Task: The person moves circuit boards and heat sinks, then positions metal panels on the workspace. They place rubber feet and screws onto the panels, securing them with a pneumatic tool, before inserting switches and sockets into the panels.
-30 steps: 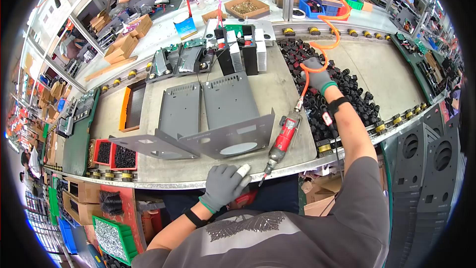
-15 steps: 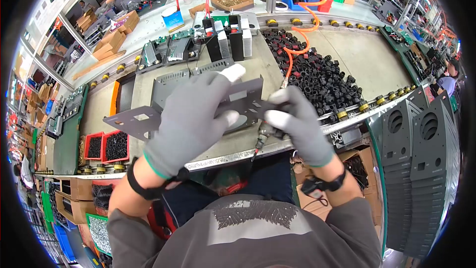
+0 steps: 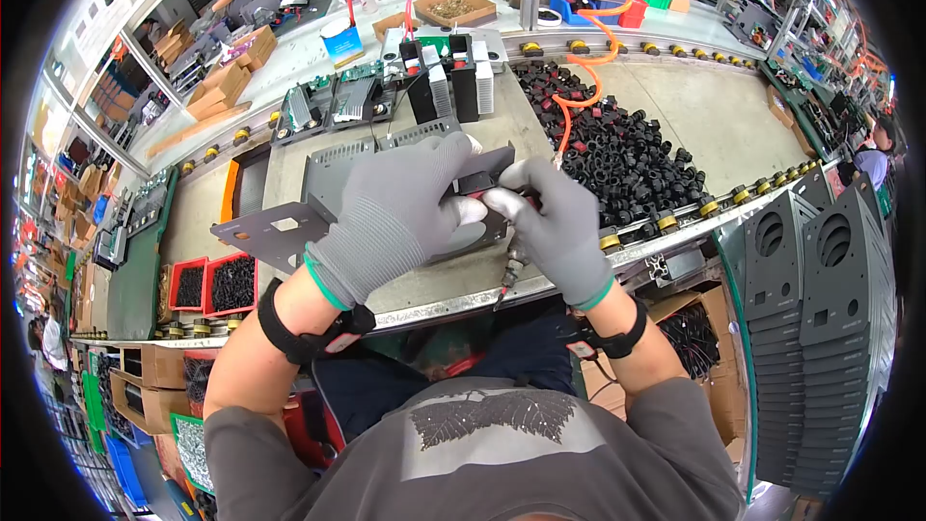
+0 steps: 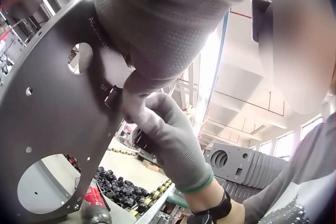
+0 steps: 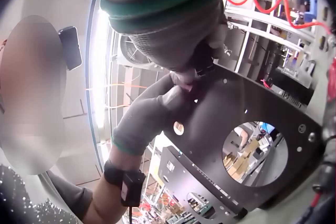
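Observation:
Both gloved hands meet at the upright printed face of a grey metal panel [image 3: 497,159] [image 4: 47,113] [image 5: 210,111]. My left hand [image 3: 400,203] [image 4: 163,29] [image 5: 139,121] lies over the panel, its thumb and fingers gripping the edge near the cutout marked OFF. From the right, my right hand [image 3: 561,232] [image 4: 176,148] [image 5: 173,43] pinches a small black part [image 4: 142,139] [image 5: 203,58] between thumb and fingers, close to the left fingertips. The hands partly hide the part and the cutout.
A second grey bracket [image 3: 280,227] stands at the left. The air screwdriver [image 3: 511,265] lies below the right hand, beside a heap of black parts [image 3: 632,159]. Behind are circuit boards with heat sinks [image 3: 434,87]; red bins [image 3: 231,285] sit at the left.
Since a second ago, the right hand has left the heap of black parts and the left hand has risen to the panel. Over the last half second both hands have drawn closer together.

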Demonstrator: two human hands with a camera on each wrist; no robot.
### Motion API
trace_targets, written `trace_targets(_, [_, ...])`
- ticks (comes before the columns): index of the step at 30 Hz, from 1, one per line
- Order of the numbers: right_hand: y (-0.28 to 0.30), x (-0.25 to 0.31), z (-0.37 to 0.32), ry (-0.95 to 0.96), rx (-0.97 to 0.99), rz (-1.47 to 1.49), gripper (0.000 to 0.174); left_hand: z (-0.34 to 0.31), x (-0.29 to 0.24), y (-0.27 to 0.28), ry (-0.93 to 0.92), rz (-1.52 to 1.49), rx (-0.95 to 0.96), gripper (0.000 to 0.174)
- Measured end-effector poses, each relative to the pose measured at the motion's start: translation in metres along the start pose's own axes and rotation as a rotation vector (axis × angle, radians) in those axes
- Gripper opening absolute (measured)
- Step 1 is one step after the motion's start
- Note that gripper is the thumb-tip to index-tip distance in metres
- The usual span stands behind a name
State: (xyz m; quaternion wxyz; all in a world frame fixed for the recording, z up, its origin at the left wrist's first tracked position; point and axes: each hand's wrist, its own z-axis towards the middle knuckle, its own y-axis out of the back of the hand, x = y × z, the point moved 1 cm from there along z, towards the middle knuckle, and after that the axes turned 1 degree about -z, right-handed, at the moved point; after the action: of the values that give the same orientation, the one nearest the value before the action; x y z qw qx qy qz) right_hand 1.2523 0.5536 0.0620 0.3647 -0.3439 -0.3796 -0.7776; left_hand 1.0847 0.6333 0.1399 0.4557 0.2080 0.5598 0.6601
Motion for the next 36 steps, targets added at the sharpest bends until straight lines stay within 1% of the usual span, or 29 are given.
trace_targets(1, [0.007, 0.009, 0.0, 0.186, -0.065, -0.383, 0.039, 0.0, 0.0, 0.001, -0.005, 0.001, 0.0, 0.049])
trace_targets(2, [0.012, 0.012, 0.001, 0.167, -0.111, -0.367, 0.051, 0.0, 0.0, 0.001, 0.009, 0.017, -0.002, 0.048])
trace_targets(3, [0.013, 0.011, 0.004, 0.166, -0.11, -0.371, 0.051, 0.0, 0.0, 0.001, 0.025, 0.029, -0.003, 0.048])
trace_targets(5, [0.014, 0.006, 0.014, 0.148, -0.017, -0.21, 0.059, 0.001, 0.002, 0.0, 0.009, 0.011, -0.004, 0.047])
trace_targets(6, [0.014, 0.002, 0.018, 0.085, 0.114, -0.088, 0.063, 0.001, 0.003, 0.0, -0.005, -0.002, -0.01, 0.047])
trace_targets(7, [0.015, 0.002, 0.021, 0.087, 0.113, -0.087, 0.063, 0.0, 0.006, 0.001, -0.006, 0.0, -0.012, 0.047])
trace_targets(9, [0.014, 0.002, 0.027, 0.028, 0.206, -0.16, 0.058, -0.003, 0.011, 0.003, -0.022, -0.057, -0.051, 0.044])
trace_targets(10, [0.013, 0.002, 0.029, 0.031, 0.205, -0.158, 0.058, -0.003, 0.01, 0.003, -0.022, -0.053, -0.052, 0.044])
trace_targets(12, [0.009, 0.001, 0.031, -0.048, 0.209, -0.152, 0.053, -0.005, 0.006, 0.0, 0.008, -0.007, -0.1, 0.041])
trace_targets(13, [0.007, -0.001, 0.032, -0.044, 0.211, -0.15, 0.053, -0.003, 0.006, -0.004, 0.01, -0.004, -0.103, 0.041])
trace_targets(15, [0.002, -0.009, 0.031, -0.07, 0.15, -0.222, 0.049, -0.003, 0.008, -0.014, -0.03, 0.083, -0.159, 0.04])
trace_targets(16, [0.001, -0.012, 0.03, -0.104, 0.131, -0.22, 0.05, -0.004, 0.008, -0.016, -0.021, 0.08, -0.157, 0.04])
trace_targets(17, [0.002, -0.007, 0.027, -0.106, 0.138, -0.221, 0.05, -0.003, 0.008, -0.017, -0.024, 0.052, -0.154, 0.042])
trace_targets(19, [0.007, 0.008, 0.025, -0.14, 0.101, -0.214, 0.055, -0.005, 0.008, -0.012, -0.036, 0.028, -0.166, 0.044])
trace_targets(20, [0.009, 0.01, 0.021, 0.15, -0.064, -0.325, 0.064, -0.011, 0.006, -0.009, -0.102, 0.078, -0.258, 0.051])
trace_targets(21, [0.019, 0.027, 0.017, 0.216, -0.068, -0.357, 0.073, -0.017, 0.004, -0.004, -0.169, 0.131, -0.358, 0.057])
trace_targets(22, [0.023, 0.043, 0.012, 0.364, -0.069, -0.318, 0.074, -0.03, -0.006, 0.011, -0.176, 0.109, -0.453, 0.073])
trace_targets(23, [0.022, 0.052, 0.008, 0.48, -0.049, -0.266, 0.075, -0.046, -0.008, 0.015, -0.044, -0.138, -0.364, 0.08])
trace_targets(24, [0.022, 0.062, 0.005, 0.595, -0.023, -0.216, 0.076, -0.058, -0.006, 0.019, -0.004, -0.299, -0.281, 0.08])
trace_targets(25, [0.015, 0.068, 0.008, 0.629, 0.002, -0.154, 0.077, -0.069, -0.004, 0.023, 0.041, -0.457, -0.193, 0.081])
trace_targets(26, [0.008, 0.073, 0.009, 0.661, 0.028, -0.092, 0.078, -0.079, -0.007, 0.026, 0.048, -0.452, -0.19, 0.081])
trace_targets(28, [-0.007, 0.082, 0.016, 0.711, 0.089, 0.021, 0.081, -0.095, -0.008, 0.031, 0.228, -1.073, -0.115, 0.09])
trace_targets(29, [-0.015, 0.087, 0.019, 0.733, 0.113, 0.058, 0.082, -0.102, -0.003, 0.026, 0.236, -1.067, -0.138, 0.09])
trace_targets(30, [-0.024, 0.091, 0.022, 0.747, 0.145, 0.079, 0.084, -0.107, 0.006, 0.017, 0.23, -1.197, -0.066, 0.097])
trace_targets(32, [-0.043, 0.101, 0.025, 0.788, 0.225, 0.087, 0.088, -0.117, 0.011, 0.013, 0.346, -1.569, 0.163, 0.111])
trace_targets(33, [-0.051, 0.108, 0.026, 0.825, 0.287, 0.015, 0.09, -0.118, 0.005, 0.017, 0.386, -1.775, 0.099, 0.108])
trace_targets(34, [-0.06, 0.115, 0.026, 0.865, 0.349, -0.055, 0.092, -0.124, 0.006, 0.018, 0.322, -1.793, -0.015, 0.095])
trace_targets(35, [-0.072, 0.121, 0.025, 0.97, 0.317, -0.087, 0.081, -0.13, 0.009, 0.019, 0.256, -1.808, -0.128, 0.082])
trace_targets(36, [-0.078, 0.126, 0.023, 0.95, 0.347, -0.137, 0.078, -0.135, 0.016, 0.018, 0.256, -1.809, -0.149, 0.082])
